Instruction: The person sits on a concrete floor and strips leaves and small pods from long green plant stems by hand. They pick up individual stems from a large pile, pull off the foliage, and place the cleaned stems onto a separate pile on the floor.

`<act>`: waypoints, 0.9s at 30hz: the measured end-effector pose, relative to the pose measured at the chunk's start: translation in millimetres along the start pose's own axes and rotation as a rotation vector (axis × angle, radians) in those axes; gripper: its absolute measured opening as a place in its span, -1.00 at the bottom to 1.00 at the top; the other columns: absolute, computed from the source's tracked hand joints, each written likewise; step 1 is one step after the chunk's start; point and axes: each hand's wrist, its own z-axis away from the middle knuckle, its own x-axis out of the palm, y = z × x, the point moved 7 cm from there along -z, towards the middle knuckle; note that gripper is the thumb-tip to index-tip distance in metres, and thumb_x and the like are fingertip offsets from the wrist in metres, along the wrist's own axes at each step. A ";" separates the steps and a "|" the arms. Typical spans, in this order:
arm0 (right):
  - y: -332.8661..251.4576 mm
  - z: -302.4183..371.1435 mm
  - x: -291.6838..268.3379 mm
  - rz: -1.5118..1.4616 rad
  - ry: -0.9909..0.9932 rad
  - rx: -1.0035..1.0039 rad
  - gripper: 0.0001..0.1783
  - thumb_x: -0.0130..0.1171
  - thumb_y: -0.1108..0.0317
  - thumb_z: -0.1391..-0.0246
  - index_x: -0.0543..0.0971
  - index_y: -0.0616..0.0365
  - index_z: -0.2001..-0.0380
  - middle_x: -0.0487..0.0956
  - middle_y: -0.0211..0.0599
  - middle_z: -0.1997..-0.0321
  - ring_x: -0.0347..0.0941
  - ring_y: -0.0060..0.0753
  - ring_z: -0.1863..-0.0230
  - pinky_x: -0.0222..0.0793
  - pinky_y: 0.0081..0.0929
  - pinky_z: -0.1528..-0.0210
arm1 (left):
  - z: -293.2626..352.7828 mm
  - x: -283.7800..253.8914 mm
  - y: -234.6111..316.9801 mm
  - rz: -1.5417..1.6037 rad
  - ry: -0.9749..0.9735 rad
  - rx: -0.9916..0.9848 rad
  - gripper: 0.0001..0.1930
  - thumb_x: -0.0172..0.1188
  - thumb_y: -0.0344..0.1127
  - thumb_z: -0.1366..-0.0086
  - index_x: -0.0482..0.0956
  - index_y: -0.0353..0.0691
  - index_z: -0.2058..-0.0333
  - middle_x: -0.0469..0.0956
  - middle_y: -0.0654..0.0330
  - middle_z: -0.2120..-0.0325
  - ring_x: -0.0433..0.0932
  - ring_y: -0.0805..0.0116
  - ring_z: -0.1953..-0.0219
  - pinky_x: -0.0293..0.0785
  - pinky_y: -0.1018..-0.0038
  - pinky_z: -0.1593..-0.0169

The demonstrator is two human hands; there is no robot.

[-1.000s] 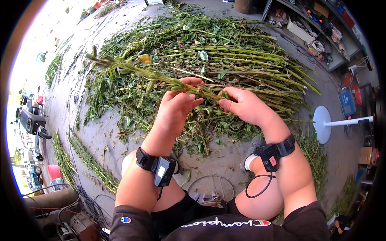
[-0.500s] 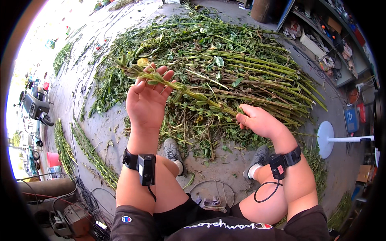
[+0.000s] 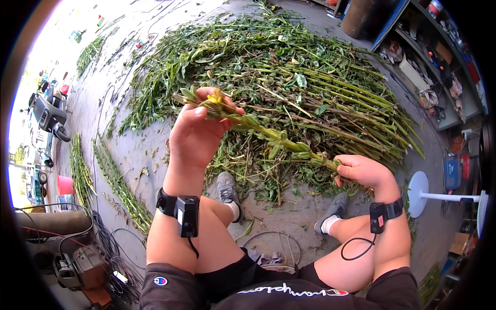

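Note:
A green plant stalk [image 3: 279, 140], lined with pods and looking like sesame, slants across in front of me. Near its tip, by a yellow flower or leaf, the fingers of my left hand [image 3: 194, 137] curl round it, partly hidden behind the pods. At the lower right end, my right hand [image 3: 364, 173] pinches the stem between thumb and fingers. Under the stalk, on the floor, spreads a big heap of cut green stalks and leaves [image 3: 310, 82]; bare stems point right, leafy parts lie left.
My shoes [image 3: 227, 191] rest at the heap's near edge. A white round-based stand [image 3: 417, 194] is at right, before cluttered shelves [image 3: 413, 67]. Leafy stalks [image 3: 119, 181] lie at left, with a pink bucket [image 3: 65, 185], tangled cables [image 3: 111, 248] and a scooter [image 3: 49, 113] beyond.
My left hand, spread behind the stalk before, has curled its fingers round the tip end. The stalk and my right hand have shifted right and nearer to me.

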 end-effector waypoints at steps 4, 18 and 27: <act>-5.9 16.7 -2.5 0.046 0.016 0.118 -0.74 -0.05 0.17 -0.31 0.45 0.14 0.28 0.61 -0.40 0.43 0.39 -0.61 0.42 0.29 -0.56 0.33 | 13.3 -16.2 -2.0 -0.178 0.115 -0.121 -0.68 0.12 -0.26 -0.25 0.46 -0.22 0.04 0.58 -0.05 0.09 0.57 -0.05 -0.01 0.48 0.05 -0.12; 13.0 -59.7 28.8 0.343 0.213 -0.032 -0.56 0.19 0.18 -0.21 0.48 0.24 -0.04 0.59 -0.17 0.02 0.51 -0.33 -0.04 0.40 -0.41 -0.11 | 10.9 -8.0 -20.1 -0.243 0.250 -0.063 -0.79 0.05 -0.29 -0.45 0.46 -0.26 0.04 0.60 -0.05 0.09 0.64 0.04 0.05 0.65 0.10 0.03; -116.6 -6.3 38.3 0.245 0.606 -0.714 -0.60 0.36 0.31 0.00 0.54 0.20 0.09 0.57 -0.16 0.23 0.53 -0.12 0.20 0.43 -0.28 0.13 | 27.3 61.6 -99.0 -0.463 0.029 -0.319 -0.77 0.23 -0.38 -0.36 0.54 -0.27 0.04 0.62 0.18 0.15 0.60 0.37 0.07 0.58 0.35 -0.02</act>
